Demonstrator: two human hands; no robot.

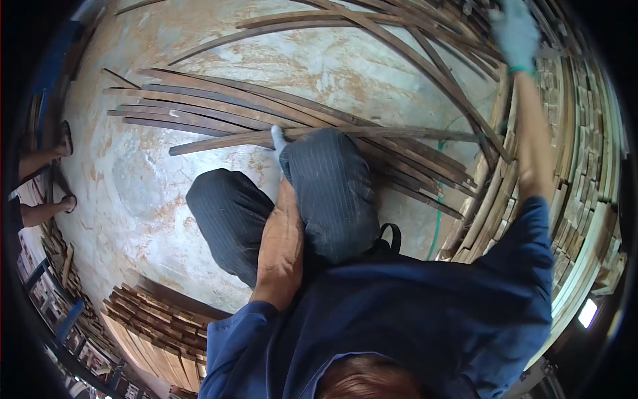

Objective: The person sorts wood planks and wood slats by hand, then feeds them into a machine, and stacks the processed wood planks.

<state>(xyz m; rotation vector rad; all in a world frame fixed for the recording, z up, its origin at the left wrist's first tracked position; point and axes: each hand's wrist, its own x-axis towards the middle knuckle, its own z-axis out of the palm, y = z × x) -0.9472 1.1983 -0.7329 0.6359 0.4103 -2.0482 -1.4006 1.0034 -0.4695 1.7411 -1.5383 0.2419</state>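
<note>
Left hand: the left hand wore a pale glove and reached forward between the knees. Only its fingertips showed past the trouser leg, against the long slat. Whether it gripped the slat or merely rested on it I cannot tell.
Right hand: the right hand, also gloved, was stretched far out to the curved strips at the upper right. It was blurred, so I cannot tell whether it was shut or spread.
Long slat: it lay crosswise on top of the loose strips, just in front of the knees.
Done, as it seemed: many strips were already piled, in the tall stack along the right side and in a low stack at the lower left.
Left, as it seemed: a fan of thin, bowed strips lay unstacked across the floor, so a good share looked unsorted.
Surface: bare, stained concrete, pale with rusty patches. There was no bench, and the person crouched right on it.
Room: it was crowded with timber on both sides. A green hose ran along the right stack, and another person's sandalled foot stood at the left edge.
</note>
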